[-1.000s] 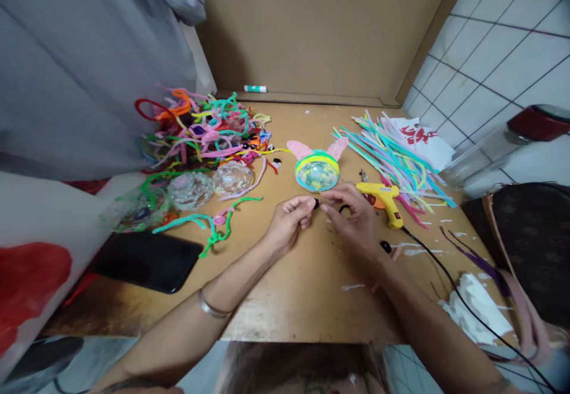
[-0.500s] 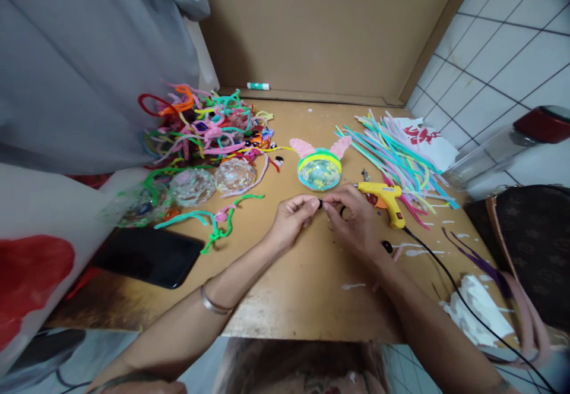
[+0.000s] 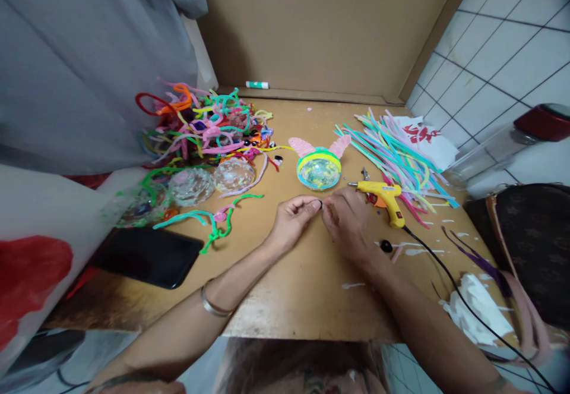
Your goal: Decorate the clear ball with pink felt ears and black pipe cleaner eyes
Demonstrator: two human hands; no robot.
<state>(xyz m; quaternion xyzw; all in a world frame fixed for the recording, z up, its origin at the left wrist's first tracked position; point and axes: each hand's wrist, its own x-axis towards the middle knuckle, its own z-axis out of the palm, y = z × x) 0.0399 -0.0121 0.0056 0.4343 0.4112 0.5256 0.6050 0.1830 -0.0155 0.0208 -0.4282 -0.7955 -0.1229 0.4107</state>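
Observation:
Just in front of a round ornament (image 3: pixel 319 171) with pink ears and a yellow and green band, my two hands meet at the fingertips. My left hand (image 3: pixel 291 220) pinches a small black piece (image 3: pixel 320 204) between thumb and forefinger. The fingers of my right hand (image 3: pixel 347 220) are pressed together at the other side of that piece, touching it; how firmly they hold it is hard to see. A yellow glue gun (image 3: pixel 383 198) lies right of my right hand, and a small black round piece (image 3: pixel 385 246) rests below it.
Tangled pipe cleaners (image 3: pixel 200 120) and clear decorated domes (image 3: pixel 190 186) lie at the left, above a black phone (image 3: pixel 149 257). Straight pipe cleaners (image 3: pixel 396 150) are at the right, near a bottle (image 3: pixel 503 144), a dark bag (image 3: pixel 525 245) and crumpled tissue (image 3: pixel 476 311). The gun's cord (image 3: pixel 449 281) runs along the right.
My right hand has turned and its fingers have drawn closer together, slightly left. The dark ring-like thing seen by its fingers no longer shows. My left hand has barely moved.

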